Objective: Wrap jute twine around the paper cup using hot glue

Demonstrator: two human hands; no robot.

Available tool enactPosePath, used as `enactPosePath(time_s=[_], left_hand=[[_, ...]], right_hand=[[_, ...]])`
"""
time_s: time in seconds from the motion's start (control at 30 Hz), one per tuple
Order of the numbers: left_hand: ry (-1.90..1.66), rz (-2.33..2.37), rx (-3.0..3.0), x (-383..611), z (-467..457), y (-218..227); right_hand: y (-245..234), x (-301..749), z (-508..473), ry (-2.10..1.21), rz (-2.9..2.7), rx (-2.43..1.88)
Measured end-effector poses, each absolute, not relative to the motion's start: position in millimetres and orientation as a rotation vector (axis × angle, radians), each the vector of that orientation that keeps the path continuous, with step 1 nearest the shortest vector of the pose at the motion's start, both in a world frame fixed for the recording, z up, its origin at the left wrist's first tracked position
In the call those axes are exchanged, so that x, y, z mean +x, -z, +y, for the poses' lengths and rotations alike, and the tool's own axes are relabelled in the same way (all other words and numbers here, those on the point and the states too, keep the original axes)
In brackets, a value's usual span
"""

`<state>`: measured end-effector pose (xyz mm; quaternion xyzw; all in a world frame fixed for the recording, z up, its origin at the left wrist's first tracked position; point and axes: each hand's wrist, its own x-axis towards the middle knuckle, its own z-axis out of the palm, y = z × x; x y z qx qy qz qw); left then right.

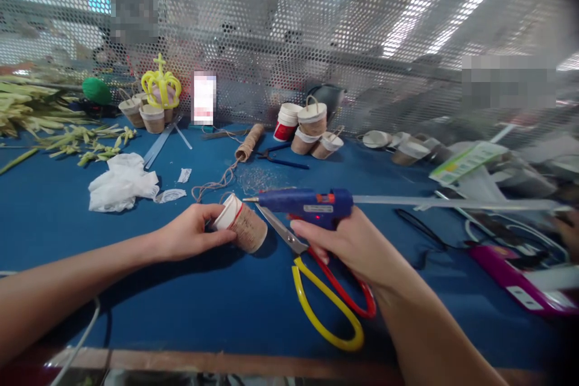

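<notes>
My left hand [187, 232] grips a paper cup [242, 224] lying on its side on the blue table [226, 301]; most of the cup is wrapped in brown twine, and a loose strand runs back to a twine spool [249, 142]. My right hand [350, 244] holds a blue hot glue gun [307, 202], its nozzle pointing left at the cup's rim. A clear glue stick [452, 202] sticks out of the gun's back to the right. Scissors with yellow and red handles [328, 295] lie under my right hand.
Several twine-wrapped cups [312, 126] stand at the back by a perforated metal screen [289, 30]. A yellow crown [160, 84], green stems [67, 136] and a crumpled white bag [122, 184] lie at the left. Cables, a magenta item [515, 274] and another person's hand [567, 232] are at the right.
</notes>
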<state>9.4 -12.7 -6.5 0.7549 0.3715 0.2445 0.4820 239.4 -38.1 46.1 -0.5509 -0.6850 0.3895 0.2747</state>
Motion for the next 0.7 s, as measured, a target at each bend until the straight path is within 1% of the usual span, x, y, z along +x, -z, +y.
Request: enactPosePath(time_s=[0.1,0.2,0.7], left_hand=[[-0.629,0.881,1.832,9.2,-12.0,7.2],[-0.652,0.883,1.84,9.2,-11.5,7.0],[-0.67,0.868,1.848,8.8,-11.1,6.4]], right_hand=[[-48.6,235.9,-43.3,-0.825,-1.993,-1.465],[-46.2,233.6,-45.4,-0.685,-2.075,-1.428],[-38.4,230.8,-50.8,-0.649,-2.093,-1.501]])
